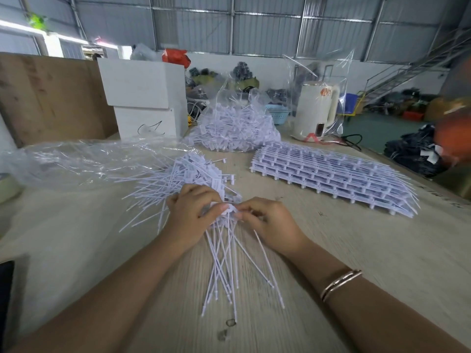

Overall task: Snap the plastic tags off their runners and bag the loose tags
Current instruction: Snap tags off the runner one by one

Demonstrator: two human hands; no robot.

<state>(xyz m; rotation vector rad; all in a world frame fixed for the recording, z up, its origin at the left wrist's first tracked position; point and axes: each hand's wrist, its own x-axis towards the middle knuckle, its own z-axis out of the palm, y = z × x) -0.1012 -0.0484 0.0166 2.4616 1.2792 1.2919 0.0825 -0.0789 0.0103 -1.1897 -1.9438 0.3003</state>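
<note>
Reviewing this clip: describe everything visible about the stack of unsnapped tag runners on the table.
The stack of tag runners lies flat on the wooden table, to the right of both hands and touched by neither. It is white plastic, several grid-like sheets layered on each other, with thin tails fanning past the right edge and small pegs along the near edge. It looks unbroken.
</note>
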